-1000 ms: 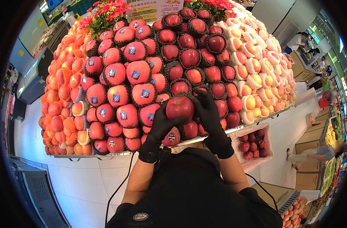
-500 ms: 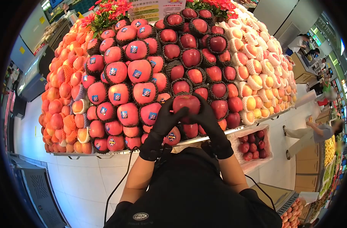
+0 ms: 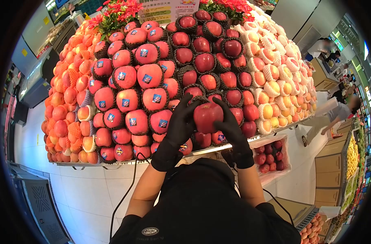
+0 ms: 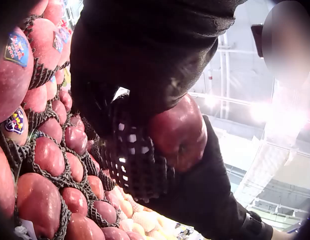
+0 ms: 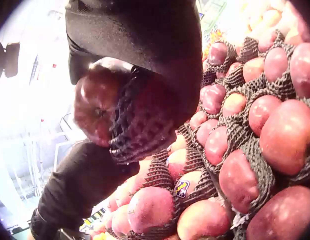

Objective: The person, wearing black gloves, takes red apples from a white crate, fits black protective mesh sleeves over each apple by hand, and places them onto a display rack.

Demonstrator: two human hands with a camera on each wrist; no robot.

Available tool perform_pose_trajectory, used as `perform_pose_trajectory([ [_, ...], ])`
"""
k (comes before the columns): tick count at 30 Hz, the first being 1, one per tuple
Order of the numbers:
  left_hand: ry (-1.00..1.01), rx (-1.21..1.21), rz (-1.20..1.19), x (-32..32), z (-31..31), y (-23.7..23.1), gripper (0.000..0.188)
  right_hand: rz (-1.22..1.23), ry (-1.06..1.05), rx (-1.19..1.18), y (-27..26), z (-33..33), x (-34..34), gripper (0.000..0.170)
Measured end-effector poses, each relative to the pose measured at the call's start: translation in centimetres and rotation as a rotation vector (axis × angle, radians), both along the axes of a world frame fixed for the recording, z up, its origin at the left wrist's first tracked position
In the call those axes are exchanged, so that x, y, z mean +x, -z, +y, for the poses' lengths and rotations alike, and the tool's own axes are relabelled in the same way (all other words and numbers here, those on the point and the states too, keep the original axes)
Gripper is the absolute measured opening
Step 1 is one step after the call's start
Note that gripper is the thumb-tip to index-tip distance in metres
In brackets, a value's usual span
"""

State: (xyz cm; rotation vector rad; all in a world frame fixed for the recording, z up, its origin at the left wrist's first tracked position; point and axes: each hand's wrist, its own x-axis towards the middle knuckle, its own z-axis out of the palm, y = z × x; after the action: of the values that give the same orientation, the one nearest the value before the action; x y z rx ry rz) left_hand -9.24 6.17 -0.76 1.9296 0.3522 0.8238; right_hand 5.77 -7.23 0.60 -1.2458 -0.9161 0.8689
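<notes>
Between my two black-gloved hands is a large dark red apple (image 3: 208, 118), held in front of the fruit display. A black foam net (image 5: 140, 120) covers part of it in the right wrist view, leaving one end bare. My left hand (image 3: 180, 124) holds the apple's left side, its fingers reaching up past the fruit. From the right, my right hand (image 3: 231, 129) grips it, with the thumb across the near face. In the left wrist view the net (image 4: 137, 155) wraps the apple's far side, and the glove hides much of the fruit.
Stickered pink-red apples (image 3: 125, 77) are stacked on the left, and dark red apples (image 3: 204, 63) in black nets in the middle. Fruit in white nets (image 3: 271, 86) lies to the right. A box of dark red fruit (image 3: 270, 156) sits below the display edge.
The apple has moved right and turned in my hands. My left fingers have shifted from beneath it to stretch up along its left side, while my right thumb now crosses its near face.
</notes>
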Motion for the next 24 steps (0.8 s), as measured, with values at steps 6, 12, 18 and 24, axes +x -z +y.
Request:
perform_pose_trajectory([
  [6, 0.023, 0.225, 0.061, -0.4, -0.5, -1.3, 0.079, -0.048, -0.031, -0.145, -1.9, -0.7, -0.2, 0.090],
  [12, -0.070, 0.289, 0.092, -0.4, -1.0, -1.2, 0.073, -0.453, 0.189, -0.162, 0.5, 0.7, -0.4, 0.094],
  [18, -0.216, 0.320, 0.037, -0.8, -1.5, -0.9, 0.070, -0.305, 0.363, -0.236, 0.8, 2.3, -2.6, 0.093],
  [24, -0.292, 0.107, -0.124, -1.5, -1.3, -0.1, 0.064, -0.286, 0.302, -0.144, 0.8, 2.7, -2.8, 0.088],
])
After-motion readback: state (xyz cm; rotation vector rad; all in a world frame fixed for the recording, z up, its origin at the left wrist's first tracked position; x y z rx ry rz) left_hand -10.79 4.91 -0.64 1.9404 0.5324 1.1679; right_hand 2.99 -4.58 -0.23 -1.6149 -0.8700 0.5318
